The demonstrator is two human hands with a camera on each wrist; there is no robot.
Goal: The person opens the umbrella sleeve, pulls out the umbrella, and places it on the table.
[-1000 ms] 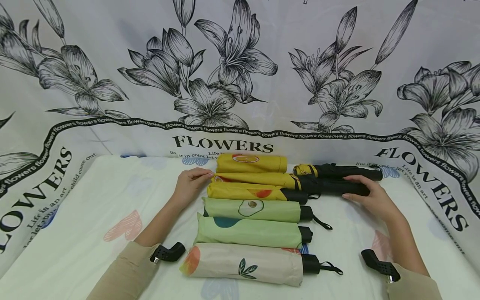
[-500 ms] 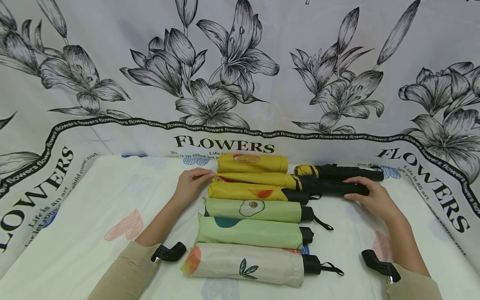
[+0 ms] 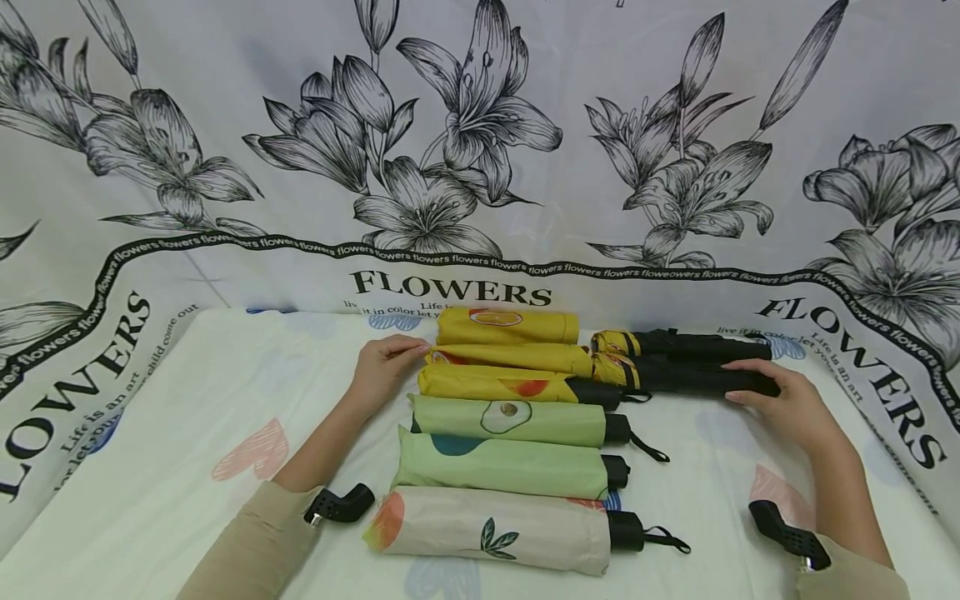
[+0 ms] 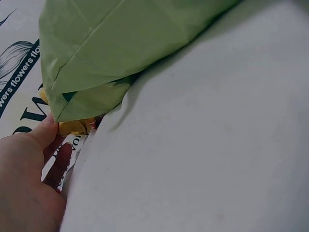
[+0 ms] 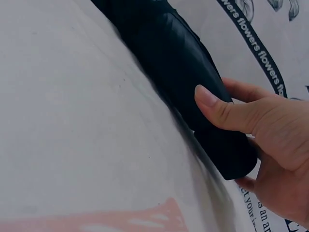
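Note:
My left hand (image 3: 381, 373) pinches the left end of a flat yellow umbrella sleeve (image 3: 525, 357) in the head view. My right hand (image 3: 797, 407) grips the handle end of a folded black umbrella (image 3: 686, 377), thumb on the near side in the right wrist view. The umbrella's yellow-patterned end lies right at the sleeve's right mouth. In the left wrist view, a green sleeve corner (image 4: 106, 58) covers most of the yellow fabric (image 4: 72, 127) at my left fingertips.
Behind lie another yellow sleeve (image 3: 540, 327) and a black umbrella (image 3: 712, 344). Nearer are sleeved umbrellas: a yellow one (image 3: 480, 383), an avocado-print one (image 3: 450, 417), a light green one (image 3: 525, 467) and a beige one (image 3: 435, 521). A flower-print cloth (image 3: 570, 208) hangs behind.
My right hand has moved right, drawing the black umbrella out of the yellow sleeve so its yellow-patterned end now shows. My left hand keeps its pinch on the sleeve.

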